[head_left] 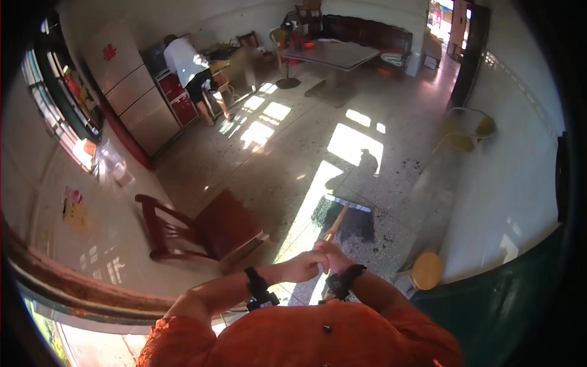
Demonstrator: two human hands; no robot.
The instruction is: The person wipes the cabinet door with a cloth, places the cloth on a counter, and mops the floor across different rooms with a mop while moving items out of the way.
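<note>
Both my hands are wrapped round the wooden handle of a mop (335,226), close together in front of my chest. My left hand (306,266) comes from the left side, its fingers closed at the top of the handle. Against it, my right hand (334,256) grips the handle too. A pale bar joins the handle to the mop's dark, spread head, which lies on the speckled floor (287,153), partly in a sunlit strip. Black straps sit on both wrists.
A red wooden chair (227,224) stands at left, a round stool (427,271) at lower right. Wire-framed chairs (468,136) are by the right wall. Further back are a table (336,54), a bench (367,33) and a person bending (186,64) beside the cabinets.
</note>
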